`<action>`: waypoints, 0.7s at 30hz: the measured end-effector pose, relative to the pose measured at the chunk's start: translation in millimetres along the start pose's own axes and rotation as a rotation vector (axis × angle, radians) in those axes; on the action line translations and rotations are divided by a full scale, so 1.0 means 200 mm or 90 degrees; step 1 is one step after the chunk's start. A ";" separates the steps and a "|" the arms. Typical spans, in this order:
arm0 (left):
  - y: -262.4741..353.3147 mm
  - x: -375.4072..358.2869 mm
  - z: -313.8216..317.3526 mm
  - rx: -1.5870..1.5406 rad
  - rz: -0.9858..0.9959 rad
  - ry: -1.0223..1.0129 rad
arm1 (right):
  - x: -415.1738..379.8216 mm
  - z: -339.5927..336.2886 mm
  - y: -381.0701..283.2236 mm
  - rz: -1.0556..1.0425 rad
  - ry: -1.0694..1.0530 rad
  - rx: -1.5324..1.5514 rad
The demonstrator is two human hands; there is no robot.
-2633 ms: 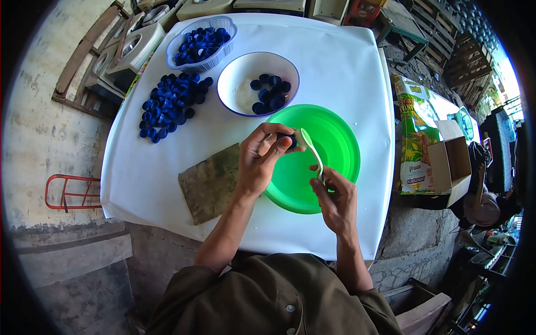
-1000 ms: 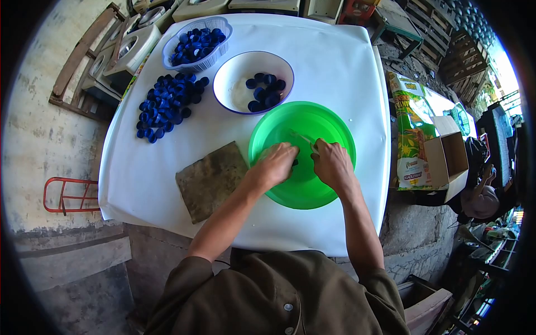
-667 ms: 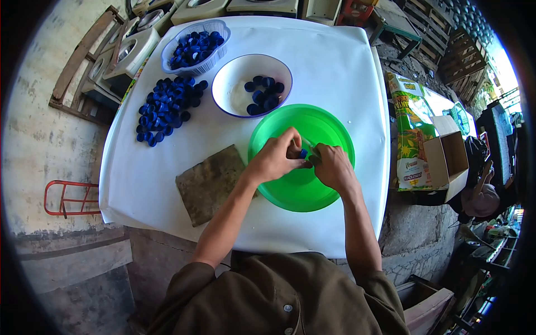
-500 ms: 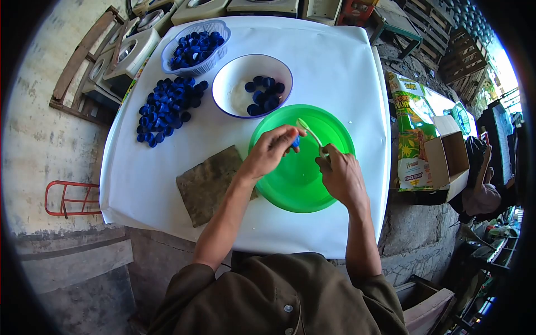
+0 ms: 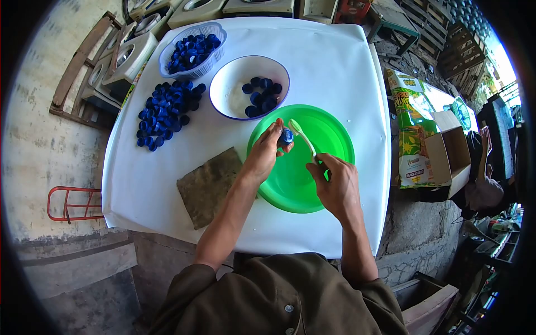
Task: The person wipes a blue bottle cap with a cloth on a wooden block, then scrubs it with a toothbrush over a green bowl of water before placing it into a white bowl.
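Over the left part of a green basin (image 5: 307,190), my left hand (image 5: 268,149) is closed on a blue cap (image 5: 286,136), its round face turned up. My right hand (image 5: 336,183) grips the handle of a toothbrush (image 5: 303,139) above the basin. The brush's pale green head is just right of the cap, and I cannot tell whether they touch. Behind the basin is a white bowl (image 5: 226,89) with several blue caps (image 5: 262,97) in it.
At the back left stands a pale blue basket (image 5: 219,56) of blue caps, with a pile of caps (image 5: 162,114) in front. A brown board (image 5: 206,187) lies left of my left forearm. Off the table's right side are a cardboard box (image 5: 448,151) and a person (image 5: 484,190).
My left hand has turned, so the cap's round face now shows. The toothbrush head has moved slightly left and down, and my right hand has shifted slightly left and down.
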State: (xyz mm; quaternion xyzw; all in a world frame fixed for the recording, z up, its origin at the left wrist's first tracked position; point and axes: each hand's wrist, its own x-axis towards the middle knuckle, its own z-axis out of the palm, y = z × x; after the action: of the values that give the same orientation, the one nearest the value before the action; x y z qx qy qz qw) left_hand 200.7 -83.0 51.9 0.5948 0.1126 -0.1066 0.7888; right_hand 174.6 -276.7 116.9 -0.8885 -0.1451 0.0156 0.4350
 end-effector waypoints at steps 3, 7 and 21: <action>-0.01 0.00 0.00 -0.021 0.029 -0.020 | -0.01 0.03 0.00 -0.029 -0.035 0.010; 0.03 -0.03 0.02 -0.086 0.011 -0.024 | 0.03 0.00 0.01 0.048 -0.080 0.002; -0.02 0.00 -0.05 -0.154 0.067 -0.144 | -0.01 0.00 -0.06 -0.005 -0.083 0.118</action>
State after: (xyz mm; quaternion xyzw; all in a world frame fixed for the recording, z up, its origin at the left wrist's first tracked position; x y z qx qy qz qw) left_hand 200.1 -74.0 46.0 0.4847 0.0040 -0.1173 0.8668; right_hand 170.1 -271.4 125.9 -0.8411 -0.1743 0.0847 0.5050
